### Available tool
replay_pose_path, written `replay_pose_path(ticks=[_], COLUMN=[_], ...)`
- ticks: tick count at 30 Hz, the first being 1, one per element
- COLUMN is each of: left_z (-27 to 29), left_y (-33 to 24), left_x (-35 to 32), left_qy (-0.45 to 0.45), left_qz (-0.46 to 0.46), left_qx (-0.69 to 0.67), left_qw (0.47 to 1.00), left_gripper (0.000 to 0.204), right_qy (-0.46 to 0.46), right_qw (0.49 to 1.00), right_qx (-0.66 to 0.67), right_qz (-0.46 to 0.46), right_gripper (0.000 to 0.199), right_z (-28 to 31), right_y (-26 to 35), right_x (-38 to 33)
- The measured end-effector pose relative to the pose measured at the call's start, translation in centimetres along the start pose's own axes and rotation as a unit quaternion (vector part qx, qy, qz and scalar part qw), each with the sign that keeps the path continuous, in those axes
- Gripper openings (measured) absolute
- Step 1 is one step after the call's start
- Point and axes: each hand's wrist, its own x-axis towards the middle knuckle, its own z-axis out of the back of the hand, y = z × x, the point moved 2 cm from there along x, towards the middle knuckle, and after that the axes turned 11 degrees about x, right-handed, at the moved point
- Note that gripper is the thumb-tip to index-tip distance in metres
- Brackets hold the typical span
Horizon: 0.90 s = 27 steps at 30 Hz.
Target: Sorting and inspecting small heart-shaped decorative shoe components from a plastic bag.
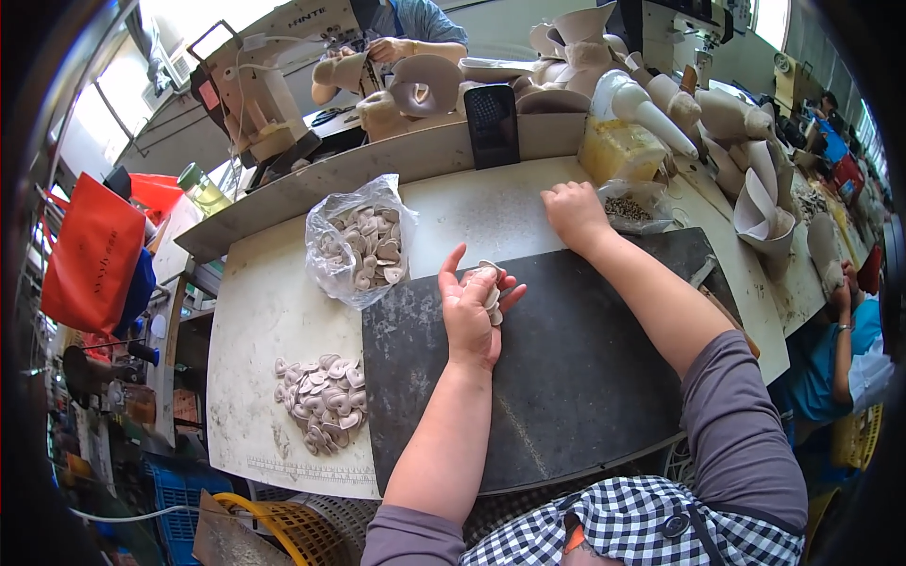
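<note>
My left hand (472, 311) is turned palm up over a black board (585, 349). Several small beige rounded pieces (492, 304) lie in it, held by the thumb and fingers. At the board's far edge, my right hand (574, 213) is palm down with its fingers curled in; whether it holds anything is hidden. Beside it is a clear bag (634, 206) of small metallic-looking bits. A clear plastic bag (359, 241) of similar beige pieces stands open beyond and left of my left hand. Nearer me, a loose pile of beige pieces (323, 401) lies on the pale table (250, 321).
A low board (377, 174) edges the table's far side, with a dark phone (493, 125) leaning there. At the far right are a yellowish block (620, 151) and a white cone-shaped thing (651, 113). Across the table, a person's hands (387, 50) work. A red bag (92, 259) hangs left.
</note>
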Motion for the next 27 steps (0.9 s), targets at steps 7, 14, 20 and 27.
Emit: replay_pose_path(ticks=[7, 14, 20, 27], left_z=[0.4, 1.2, -0.1, -0.1], left_y=[0.5, 0.9, 0.7, -0.2], left_x=[0.5, 0.7, 0.5, 0.0], left_qy=[0.05, 0.019, -0.016, 0.029], left_qz=[0.02, 0.001, -0.002, 0.013], left_qx=[0.052, 0.014, 0.005, 0.064], left_qw=[0.997, 1.0, 1.0, 0.997], left_gripper=[0.04, 0.029, 0.018, 0.042], right_qy=[-0.134, -0.125, -0.098, -0.135], right_qw=[0.775, 0.831, 0.987, 0.98], right_qx=[0.614, 0.533, 0.07, 0.142], right_qz=[-0.071, 0.1, -0.105, 0.012], right_gripper=[0.019, 0.021, 0.032, 0.02], right_z=[3.6, 5.8, 2.5, 1.2], right_y=[4.9, 8.5, -0.1, 0.9], right_x=[-3.0, -6.6, -4.1, -6.2])
